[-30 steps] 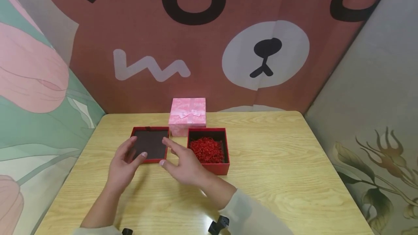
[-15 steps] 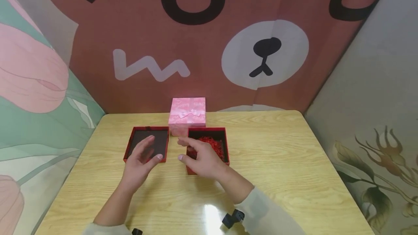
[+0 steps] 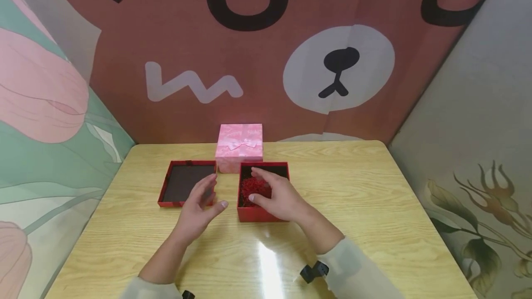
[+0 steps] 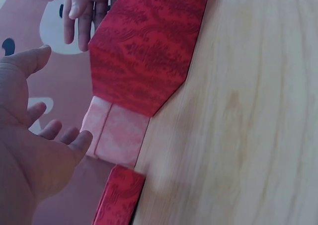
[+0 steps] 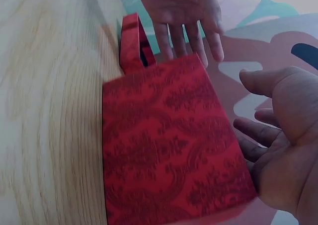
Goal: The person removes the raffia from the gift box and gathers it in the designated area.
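A red patterned box [image 3: 258,216] stands without its cover, and red shredded paper [image 3: 251,187] fills its dark inside. Above its right part hovers my right hand [image 3: 282,195], thumb and fingers spread and holding nothing. In the right wrist view, that hand [image 5: 283,135] is beside the box wall [image 5: 164,145]. My left hand [image 3: 201,209] is raised between the box and the red lid [image 3: 183,181], its palm facing the box and its fingers apart. The lid lies with its dark inside up. The left wrist view shows the left hand [image 4: 44,145] with nothing in it.
A pink box [image 3: 239,144] with a ribbon bow stands behind, between the lid and the red box. All rest on a light wooden table [image 3: 341,206]. A wall with a bear print [image 3: 257,59] rises at the table's back edge.
Both hands have moved right, from over the lid toward the red box. The right hand now covers the box's right part, and more of the lid shows. The boxes have stayed in place.
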Available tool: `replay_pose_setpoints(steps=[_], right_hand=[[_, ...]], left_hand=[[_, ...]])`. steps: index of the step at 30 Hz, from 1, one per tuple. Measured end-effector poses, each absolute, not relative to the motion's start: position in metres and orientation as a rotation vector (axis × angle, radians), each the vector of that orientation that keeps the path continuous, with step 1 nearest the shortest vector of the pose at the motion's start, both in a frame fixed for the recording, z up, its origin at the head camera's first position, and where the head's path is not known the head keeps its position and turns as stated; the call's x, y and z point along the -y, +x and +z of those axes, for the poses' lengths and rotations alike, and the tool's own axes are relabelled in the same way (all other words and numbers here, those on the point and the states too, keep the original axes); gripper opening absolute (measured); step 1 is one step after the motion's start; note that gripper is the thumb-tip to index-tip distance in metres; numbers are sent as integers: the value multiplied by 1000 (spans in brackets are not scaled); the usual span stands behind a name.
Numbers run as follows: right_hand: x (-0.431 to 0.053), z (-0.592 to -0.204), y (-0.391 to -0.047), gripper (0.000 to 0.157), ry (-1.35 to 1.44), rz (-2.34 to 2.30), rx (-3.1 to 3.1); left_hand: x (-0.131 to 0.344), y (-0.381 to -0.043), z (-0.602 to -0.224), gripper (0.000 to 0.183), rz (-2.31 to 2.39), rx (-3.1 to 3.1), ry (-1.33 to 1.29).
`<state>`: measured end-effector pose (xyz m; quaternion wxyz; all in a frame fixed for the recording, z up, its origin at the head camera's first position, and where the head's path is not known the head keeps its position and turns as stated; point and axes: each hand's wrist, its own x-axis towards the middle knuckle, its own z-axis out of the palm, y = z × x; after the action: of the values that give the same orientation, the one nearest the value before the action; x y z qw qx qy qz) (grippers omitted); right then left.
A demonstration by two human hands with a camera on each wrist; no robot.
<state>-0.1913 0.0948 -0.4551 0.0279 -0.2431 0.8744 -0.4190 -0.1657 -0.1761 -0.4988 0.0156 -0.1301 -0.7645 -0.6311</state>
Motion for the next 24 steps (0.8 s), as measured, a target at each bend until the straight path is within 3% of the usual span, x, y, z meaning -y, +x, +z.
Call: replay_pose_setpoints(steps=[17, 24], right_hand=[[-116, -457, -207, 90, -723, -1049, -2806], [-118, -461, -214, 90, -758, -942, -2829]], left_hand=[[140, -171, -513, 89, -2041, 2454, -488], [129, -178, -517, 94, -2031, 2470, -502]])
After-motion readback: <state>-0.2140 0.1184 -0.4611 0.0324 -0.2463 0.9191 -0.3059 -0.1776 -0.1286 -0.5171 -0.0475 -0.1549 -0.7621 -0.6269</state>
